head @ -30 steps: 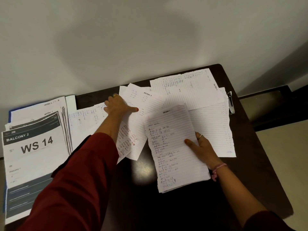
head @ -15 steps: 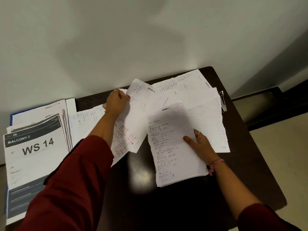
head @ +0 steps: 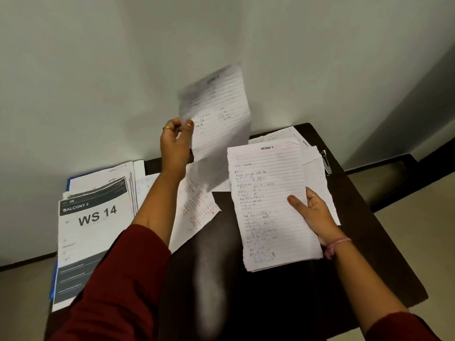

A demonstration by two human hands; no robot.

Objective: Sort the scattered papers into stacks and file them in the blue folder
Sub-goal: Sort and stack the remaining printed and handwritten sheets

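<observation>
My left hand [head: 175, 141] pinches the left edge of a lined handwritten sheet [head: 218, 114] and holds it up in the air in front of the wall, blurred. My right hand [head: 314, 214] grips the right edge of a stack of lined sheets headed "SECTION 3" [head: 266, 205], thumb on top, above the dark table [head: 246, 303]. More handwritten sheets lie under and behind that stack [head: 283, 135]. A sheet with red writing [head: 197, 207] lies beneath my left forearm. The blue folder [head: 53, 279] lies at the left under printed pages, only its edge showing.
A printed page reading "BALCONY 2 WS 14" [head: 93, 232] tops the pile on the folder at the table's left edge. A metal clip [head: 326, 162] lies at the far right of the table. The wall stands right behind the table; floor shows on both sides.
My left hand took hold of a sheet from the middle of the table and lifted it high in front of the wall. My right hand kept its hold on the stack.
</observation>
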